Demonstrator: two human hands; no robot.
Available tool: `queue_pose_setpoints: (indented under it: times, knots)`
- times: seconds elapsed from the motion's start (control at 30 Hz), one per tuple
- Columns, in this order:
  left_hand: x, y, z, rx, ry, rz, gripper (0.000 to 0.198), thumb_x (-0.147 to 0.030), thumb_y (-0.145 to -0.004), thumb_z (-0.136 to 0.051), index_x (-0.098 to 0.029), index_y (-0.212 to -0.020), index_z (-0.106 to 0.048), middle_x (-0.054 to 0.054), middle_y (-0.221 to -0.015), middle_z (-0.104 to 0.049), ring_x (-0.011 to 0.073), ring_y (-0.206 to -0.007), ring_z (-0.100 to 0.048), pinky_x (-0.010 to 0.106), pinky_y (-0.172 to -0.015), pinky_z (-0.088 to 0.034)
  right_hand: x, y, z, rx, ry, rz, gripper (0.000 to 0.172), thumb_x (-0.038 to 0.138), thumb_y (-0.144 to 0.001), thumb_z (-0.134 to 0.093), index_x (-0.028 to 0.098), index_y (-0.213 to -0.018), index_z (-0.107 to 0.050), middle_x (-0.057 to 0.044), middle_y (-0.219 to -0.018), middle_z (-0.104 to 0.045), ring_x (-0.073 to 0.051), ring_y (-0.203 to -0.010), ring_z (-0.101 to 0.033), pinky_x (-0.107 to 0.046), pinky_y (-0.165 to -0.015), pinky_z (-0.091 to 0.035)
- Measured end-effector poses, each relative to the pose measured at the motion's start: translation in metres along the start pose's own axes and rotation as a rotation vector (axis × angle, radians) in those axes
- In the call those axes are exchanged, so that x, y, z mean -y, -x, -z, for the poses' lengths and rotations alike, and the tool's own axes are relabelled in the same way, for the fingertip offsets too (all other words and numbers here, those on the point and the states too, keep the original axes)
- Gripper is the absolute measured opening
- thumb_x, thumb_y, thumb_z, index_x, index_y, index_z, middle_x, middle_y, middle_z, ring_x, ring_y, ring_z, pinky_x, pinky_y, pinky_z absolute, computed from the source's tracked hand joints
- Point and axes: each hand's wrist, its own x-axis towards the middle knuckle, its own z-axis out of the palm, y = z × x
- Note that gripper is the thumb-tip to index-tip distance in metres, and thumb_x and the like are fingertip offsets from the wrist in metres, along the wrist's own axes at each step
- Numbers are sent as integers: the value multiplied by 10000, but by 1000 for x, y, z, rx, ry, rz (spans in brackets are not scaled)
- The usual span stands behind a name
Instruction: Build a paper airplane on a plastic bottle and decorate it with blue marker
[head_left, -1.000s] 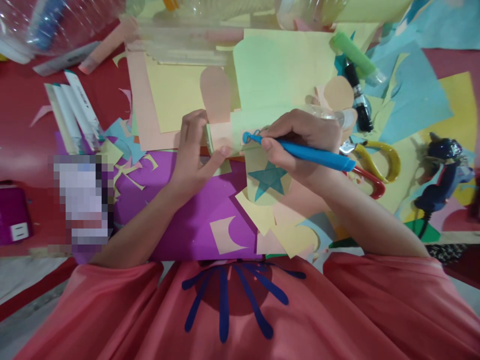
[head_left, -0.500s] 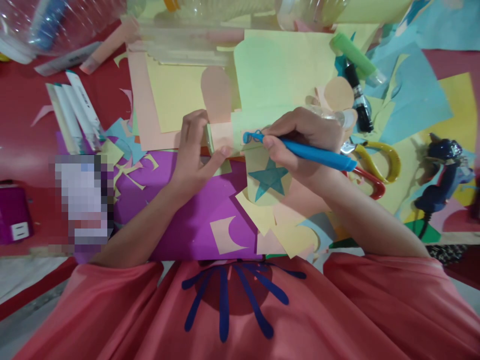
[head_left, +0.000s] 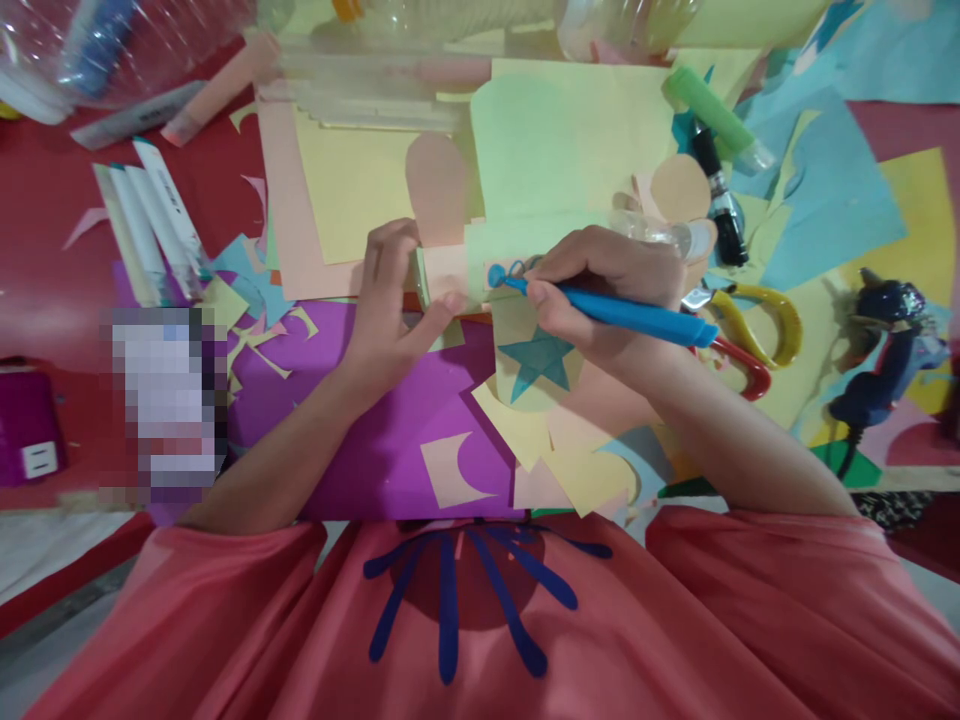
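My right hand (head_left: 600,285) pinches a blue marker (head_left: 637,318), its tip resting near blue marks on a small pale patch. One of those marks is a filled round blob (head_left: 496,275), with an outlined loop beside it. That patch lies on a pale, paper-wrapped piece (head_left: 442,272), gripped at its left end by my left hand (head_left: 394,300), thumb on the near side. A rounded pink paper shape (head_left: 436,180) extends away from this piece. Just below the marker tip is a teal star (head_left: 537,362) on yellow paper. The wrapped piece's far right end is hidden by my right hand.
Scissors with yellow and red handles (head_left: 780,325) and a glue gun (head_left: 877,365) lie at right. White markers (head_left: 154,225) are at left, above a blurred-out object (head_left: 165,390). Plastic bottles (head_left: 465,18) line the back. Purple paper (head_left: 352,440) and scraps spread in front.
The round blue mark looks more filled in than before. The marker and right hand have shifted very slightly; my left hand keeps the same grip.
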Motion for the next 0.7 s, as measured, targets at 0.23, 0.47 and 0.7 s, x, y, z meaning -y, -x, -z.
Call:
queue_pose_setpoints:
  times: [0.23,0.47,0.7]
  knots:
    - [-1,0,0,-10,-18,-13,380,-553,-905,-463,-287,-1174,-423,96,-1206,-516,278,-1175,-476,511,-933,-499,6,-2,1,1,-100,-23,143,174,-759,-643,246,-651,-580,29,-610,-610,-113,-505,-535,-276,-459,-424]
    - [0,0,0,-11,0,-2,371,-534,-914,-459,-296,-1194,-411,86,-1224,-506,269,-1156,-490,504,-924,-512,3,-9,15,-119,15,16,163,254,-758,-701,236,-629,-604,43,-536,-589,-92,-472,-524,-238,-413,-363]
    - [-2,0,-1,-4,-10,5,371,-520,-915,-462,-296,-1206,-410,81,-1231,-510,272,-1166,-481,519,-940,-503,-8,-5,9,8,0,-98,162,365,-792,-666,259,-681,-612,44,-558,-576,-101,-449,-484,-269,-416,-362]
